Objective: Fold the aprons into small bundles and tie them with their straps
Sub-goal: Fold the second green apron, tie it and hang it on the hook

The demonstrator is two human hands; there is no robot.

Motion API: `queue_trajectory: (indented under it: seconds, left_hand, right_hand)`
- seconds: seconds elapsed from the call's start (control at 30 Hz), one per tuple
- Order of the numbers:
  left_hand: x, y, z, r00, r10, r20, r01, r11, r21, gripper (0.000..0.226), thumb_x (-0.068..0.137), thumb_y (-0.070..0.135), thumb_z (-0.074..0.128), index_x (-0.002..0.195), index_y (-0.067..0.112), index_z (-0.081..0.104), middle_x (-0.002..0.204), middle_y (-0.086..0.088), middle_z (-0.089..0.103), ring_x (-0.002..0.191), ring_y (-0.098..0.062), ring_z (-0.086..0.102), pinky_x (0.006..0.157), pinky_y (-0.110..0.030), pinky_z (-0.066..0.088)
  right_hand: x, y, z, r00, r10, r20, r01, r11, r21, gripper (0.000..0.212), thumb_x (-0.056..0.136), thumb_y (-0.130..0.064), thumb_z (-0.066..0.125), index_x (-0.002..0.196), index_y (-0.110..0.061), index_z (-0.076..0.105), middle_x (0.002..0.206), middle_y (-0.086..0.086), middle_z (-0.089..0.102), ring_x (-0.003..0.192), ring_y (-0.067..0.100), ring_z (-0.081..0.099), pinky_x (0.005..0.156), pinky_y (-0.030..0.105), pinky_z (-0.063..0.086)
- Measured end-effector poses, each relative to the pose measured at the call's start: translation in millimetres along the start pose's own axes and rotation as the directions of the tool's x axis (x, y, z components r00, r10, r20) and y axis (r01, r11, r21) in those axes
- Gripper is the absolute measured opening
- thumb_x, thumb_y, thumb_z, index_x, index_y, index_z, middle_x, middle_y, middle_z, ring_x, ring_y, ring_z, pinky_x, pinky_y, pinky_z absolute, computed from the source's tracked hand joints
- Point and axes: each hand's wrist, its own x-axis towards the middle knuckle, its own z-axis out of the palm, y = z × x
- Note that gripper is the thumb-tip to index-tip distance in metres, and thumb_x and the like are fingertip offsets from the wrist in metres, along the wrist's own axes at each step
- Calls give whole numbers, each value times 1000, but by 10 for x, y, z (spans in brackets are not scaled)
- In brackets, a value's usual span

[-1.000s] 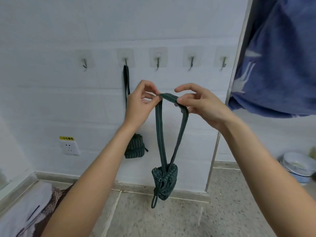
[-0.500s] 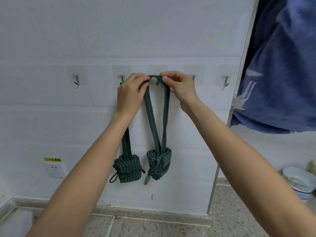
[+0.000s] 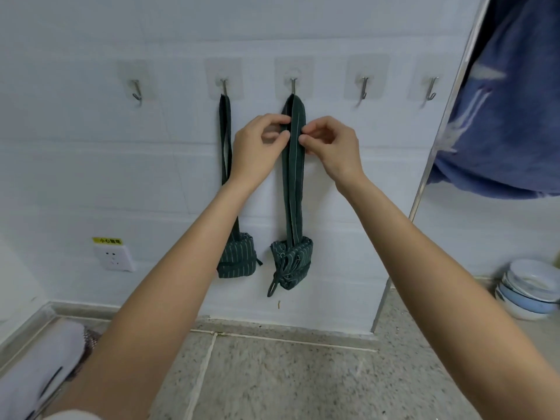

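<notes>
Strap (image 3: 293,165) hangs from middle hook (image 3: 293,86); left hand (image 3: 257,147) and right hand (image 3: 333,147) pinch it.

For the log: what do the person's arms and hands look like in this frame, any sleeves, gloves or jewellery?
Both forearms are bare along their whole visible length, with no sleeves in view. The left hand and right hand wear no gloves, and no rings, watch or bracelet show on the fingers or wrists. Fingernails look short and unpainted. A pale bit of clothing shows at the frame's bottom left edge.
</notes>
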Motion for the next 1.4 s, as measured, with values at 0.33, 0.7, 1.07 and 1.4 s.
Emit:
queue_trajectory:
  seconds: [0.33, 0.7, 1.07, 1.4]
  left_hand:
    - [-830, -281, 57, 966, -215, 142, 181, 958, 222, 61, 77, 46, 71, 123, 20, 43, 121, 10, 52, 95, -6, 59, 74, -15, 44]
    - [-1450, -689, 103, 852, -419, 313, 255, 855, 452, 46, 87, 43, 61, 120, 12, 61, 119, -3, 65, 107, -14, 60, 86, -21, 43]
    - [-1686, -913, 280, 891, -422, 170, 355, 879, 319, 39, 81, 28, 71, 117, 13, 65, 113, -5, 67, 101, -15, 61, 89, -26, 47]
    - [-1721, -781, 305, 957, -257, 133, 173, 876, 451, 44, 86, 29, 65, 126, 14, 55, 122, -4, 60, 113, -18, 53, 96, -29, 40]
  right_hand:
    - [-783, 698, -137, 979, 105, 173, -35, 930, -365, 17, 85, -8, 58, 100, -15, 61, 99, -6, 67, 92, 10, 62, 88, 27, 49]
    - [-1488, 1249, 31, 924, 300, 238, -252, 944, -212, 36, 85, -14, 66, 114, -12, 45, 104, -3, 57, 90, 9, 56, 83, 27, 50]
    - [-1433, 1430, 164, 961, 222, 167, -104, 845, -525, 38, 79, -24, 72, 112, -14, 56, 104, 1, 61, 90, 20, 58, 81, 35, 48]
    - [-1565, 1287, 164, 983, 119, 139, 8, 730, -683, 53, 84, -25, 67, 130, -11, 46, 126, 8, 49, 116, 25, 43, 84, 31, 42]
